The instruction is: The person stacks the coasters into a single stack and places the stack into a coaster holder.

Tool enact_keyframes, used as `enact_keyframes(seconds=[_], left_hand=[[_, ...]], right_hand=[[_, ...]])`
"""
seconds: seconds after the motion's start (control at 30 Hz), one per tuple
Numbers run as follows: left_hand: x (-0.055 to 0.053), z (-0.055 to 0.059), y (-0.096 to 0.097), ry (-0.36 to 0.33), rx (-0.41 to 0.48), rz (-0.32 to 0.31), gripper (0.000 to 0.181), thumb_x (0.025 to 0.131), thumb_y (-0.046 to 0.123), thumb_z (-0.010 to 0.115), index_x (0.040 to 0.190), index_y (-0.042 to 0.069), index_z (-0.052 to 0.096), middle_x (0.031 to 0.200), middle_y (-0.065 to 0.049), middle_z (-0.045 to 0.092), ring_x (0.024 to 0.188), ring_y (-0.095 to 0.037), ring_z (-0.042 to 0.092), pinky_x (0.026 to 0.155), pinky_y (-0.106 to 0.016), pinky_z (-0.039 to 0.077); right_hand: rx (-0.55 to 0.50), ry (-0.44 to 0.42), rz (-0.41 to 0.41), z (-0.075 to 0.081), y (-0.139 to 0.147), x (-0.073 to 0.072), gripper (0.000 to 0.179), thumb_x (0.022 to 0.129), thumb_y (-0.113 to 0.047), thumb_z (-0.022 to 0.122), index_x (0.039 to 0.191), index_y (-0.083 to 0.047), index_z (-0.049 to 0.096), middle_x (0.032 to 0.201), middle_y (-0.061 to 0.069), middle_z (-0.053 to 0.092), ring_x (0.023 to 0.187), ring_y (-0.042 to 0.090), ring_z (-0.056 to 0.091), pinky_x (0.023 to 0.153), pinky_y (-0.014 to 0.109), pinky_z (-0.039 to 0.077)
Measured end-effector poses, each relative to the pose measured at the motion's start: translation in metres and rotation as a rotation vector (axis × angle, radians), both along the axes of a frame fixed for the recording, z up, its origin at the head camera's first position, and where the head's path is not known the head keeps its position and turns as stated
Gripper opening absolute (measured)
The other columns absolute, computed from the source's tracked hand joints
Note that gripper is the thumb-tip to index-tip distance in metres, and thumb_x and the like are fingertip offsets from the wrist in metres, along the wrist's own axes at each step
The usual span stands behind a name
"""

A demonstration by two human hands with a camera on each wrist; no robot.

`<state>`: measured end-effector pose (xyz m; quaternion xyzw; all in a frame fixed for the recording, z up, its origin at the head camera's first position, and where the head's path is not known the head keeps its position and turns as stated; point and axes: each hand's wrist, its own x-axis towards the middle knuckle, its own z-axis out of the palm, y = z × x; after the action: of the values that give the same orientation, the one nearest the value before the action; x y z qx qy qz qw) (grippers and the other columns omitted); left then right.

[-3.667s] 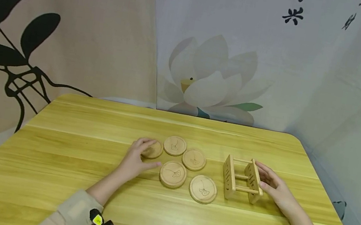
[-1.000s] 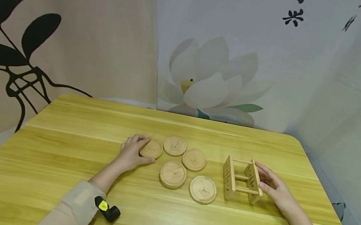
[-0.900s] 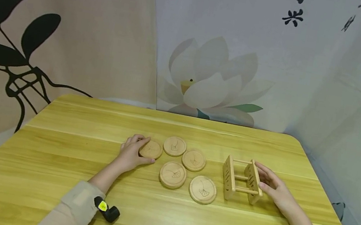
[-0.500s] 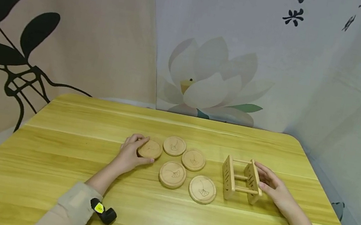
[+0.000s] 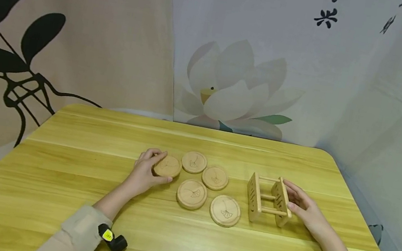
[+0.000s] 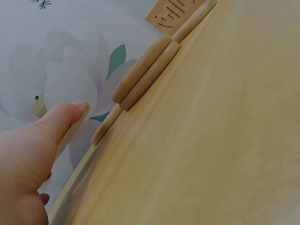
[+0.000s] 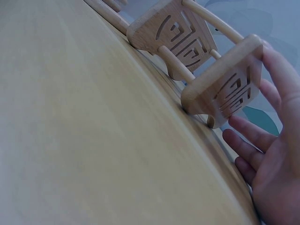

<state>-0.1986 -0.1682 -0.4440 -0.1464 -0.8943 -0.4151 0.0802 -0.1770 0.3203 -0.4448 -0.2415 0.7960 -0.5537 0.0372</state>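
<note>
In the head view my left hand grips a round wooden coaster by its rim, thumb on the near side and fingers on the far side. The left wrist view shows the thumb in front, hiding most of that coaster. My right hand holds the outer panel of a wooden coaster rack, thumb at its near edge. Cut-out patterns mark both rack panels, and thin rods join them; no coaster sits between. In the right wrist view the fingertips touch the panel's lower part.
Several leaf-engraved coasters lie between the hands: a far one, a middle one, a near left one and a near right one. Two look stacked in the left wrist view. A printed curtain hangs behind the table.
Over the earlier frames my left hand shifted left and took hold of the leftmost coaster's rim; this coaster now looks very slightly raised. My right hand and the rack stay put.
</note>
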Motion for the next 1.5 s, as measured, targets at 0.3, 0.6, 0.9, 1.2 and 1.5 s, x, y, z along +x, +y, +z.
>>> enact_keyframes(seconds=[0.3,0.6,0.9,1.2,1.5], left_hand=[[0.008,0.003,0.004,0.01,0.022,-0.031,0.083,0.073,0.025,0.085,0.14,-0.003,0.044,0.134,-0.012,0.041,0.124,-0.032,0.031,0.1,-0.054,0.025],[0.014,0.004,0.009,-0.003,0.044,-0.048,0.084,0.072,0.026,0.085,0.141,-0.002,0.045,0.136,-0.011,0.04,0.125,-0.032,0.03,0.1,-0.054,0.027],[0.015,0.003,0.013,0.007,0.045,-0.063,0.083,0.072,0.025,0.085,0.14,-0.001,0.046,0.135,-0.009,0.041,0.124,-0.031,0.031,0.099,-0.054,0.03],[0.02,0.005,0.021,-0.011,0.059,-0.089,0.085,0.07,0.027,0.087,0.14,-0.001,0.046,0.134,-0.009,0.042,0.122,-0.03,0.032,0.099,-0.054,0.031],[0.026,0.005,0.032,-0.014,0.069,-0.12,0.085,0.068,0.027,0.088,0.138,-0.001,0.049,0.132,-0.007,0.044,0.125,-0.03,0.031,0.101,-0.055,0.028]], right_hand=[[-0.001,-0.004,-0.002,0.0,-0.001,0.0,0.055,0.099,0.0,0.048,0.15,-0.005,0.028,0.137,0.007,0.047,0.114,0.006,0.05,0.089,0.02,0.042],[-0.004,0.006,0.0,0.0,-0.001,0.001,0.055,0.098,0.0,0.048,0.15,-0.004,0.029,0.134,-0.005,0.048,0.113,0.005,0.051,0.088,0.019,0.042],[-0.007,0.013,0.006,0.0,-0.001,0.001,0.055,0.098,0.001,0.047,0.15,-0.003,0.028,0.134,-0.002,0.048,0.114,0.005,0.05,0.088,0.019,0.041],[-0.013,0.004,0.01,0.001,-0.001,0.001,0.055,0.098,0.001,0.047,0.15,-0.004,0.028,0.134,-0.002,0.049,0.113,0.006,0.051,0.088,0.019,0.042],[-0.016,-0.001,0.008,0.001,-0.001,0.001,0.055,0.099,0.0,0.047,0.15,-0.004,0.028,0.135,-0.004,0.048,0.114,0.006,0.051,0.088,0.019,0.042]])
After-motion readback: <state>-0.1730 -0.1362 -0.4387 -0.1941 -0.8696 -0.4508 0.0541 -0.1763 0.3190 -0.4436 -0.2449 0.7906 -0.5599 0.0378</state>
